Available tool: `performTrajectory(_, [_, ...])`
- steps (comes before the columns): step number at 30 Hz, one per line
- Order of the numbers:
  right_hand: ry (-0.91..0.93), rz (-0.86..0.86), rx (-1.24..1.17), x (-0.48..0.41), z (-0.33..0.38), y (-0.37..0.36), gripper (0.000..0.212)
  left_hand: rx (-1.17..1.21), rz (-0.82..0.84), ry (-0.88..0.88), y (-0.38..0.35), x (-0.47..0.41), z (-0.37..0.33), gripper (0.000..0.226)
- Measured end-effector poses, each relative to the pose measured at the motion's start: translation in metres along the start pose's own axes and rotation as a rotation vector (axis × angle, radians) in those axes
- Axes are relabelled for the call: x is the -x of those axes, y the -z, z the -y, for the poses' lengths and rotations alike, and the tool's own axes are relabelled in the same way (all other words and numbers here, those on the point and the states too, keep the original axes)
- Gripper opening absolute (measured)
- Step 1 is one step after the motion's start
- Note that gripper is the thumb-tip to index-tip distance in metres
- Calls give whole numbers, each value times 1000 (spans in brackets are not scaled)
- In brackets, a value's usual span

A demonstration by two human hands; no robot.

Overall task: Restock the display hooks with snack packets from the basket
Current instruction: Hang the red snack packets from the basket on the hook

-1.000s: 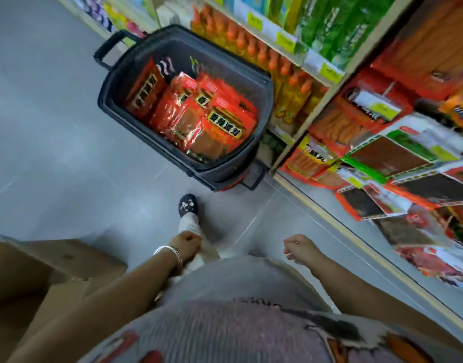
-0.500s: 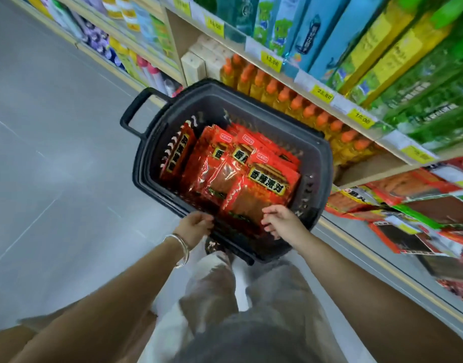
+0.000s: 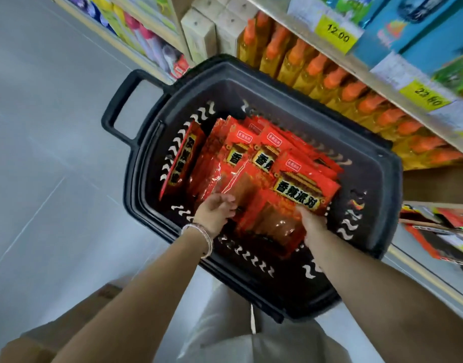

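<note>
The front of the snack packets [image 3: 301, 184] is being gripped by the right hand [image 3: 313, 225] inside the basket [image 3: 382, 179]. The left hand [image 3: 214, 213] is being curled against the stack beside it, its hold unclear. Hanging is judged not yet begun. Beyond the grip, bottle shelves [image 3: 330, 74] are being faced, with grey floor [image 3: 55, 127] leftward.

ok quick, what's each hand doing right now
left hand: grips the red snack packets
right hand: grips the front packet, fingers hidden behind it
</note>
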State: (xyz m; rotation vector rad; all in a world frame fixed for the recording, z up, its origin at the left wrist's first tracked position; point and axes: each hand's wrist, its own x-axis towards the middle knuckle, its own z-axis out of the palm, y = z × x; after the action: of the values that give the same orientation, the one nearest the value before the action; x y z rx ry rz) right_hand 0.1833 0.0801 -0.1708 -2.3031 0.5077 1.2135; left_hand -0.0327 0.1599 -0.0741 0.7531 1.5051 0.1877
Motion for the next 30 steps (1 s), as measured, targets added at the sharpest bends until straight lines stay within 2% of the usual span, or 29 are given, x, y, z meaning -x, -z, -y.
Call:
performTrajectory(2, [20,-78,27,-2,-3,1,72,-10,-41,11,2,-6,1,13])
performTrajectory(4, [172,-152,71,7,-7,5,53,-19,-64,22,4,-10,1,12])
performTrajectory(6, [386,-105,100,23,-9,10,29,-34,-51,35,4,-10,1,10])
performTrajectory(9, [566,20,104,51,-8,18,23,-64,-58,52,2,-9,1,14])
performTrajectory(12, [543,139,21,74,-1,26,23,-80,-32,-7,1,-8,-4,31])
performTrajectory(15, [434,340,-80,93,9,26,13,-70,155,-62,4,-8,-15,53])
performTrajectory(16, [370,415,-134,98,14,25,11,-77,210,-47,5,-9,-18,62])
performTrajectory(18, [272,476,-184,101,22,19,11,-115,201,33,7,-8,-23,72])
performTrajectory(20, [239,467,-167,98,29,10,21,-165,78,37,10,-9,-25,51])
performTrajectory(22, [251,463,-172,91,33,2,15,-203,-84,-21,16,-12,-25,30])
performTrajectory(25, [257,374,-166,69,33,-5,21,-291,-287,-88,27,-18,-19,17])
performTrajectory(27, [242,296,-119,49,33,-9,35,-325,-329,-71,34,-22,-11,12])
performTrajectory(30, [246,167,-68,29,32,-17,50,-312,-292,-21,35,-30,-1,11])
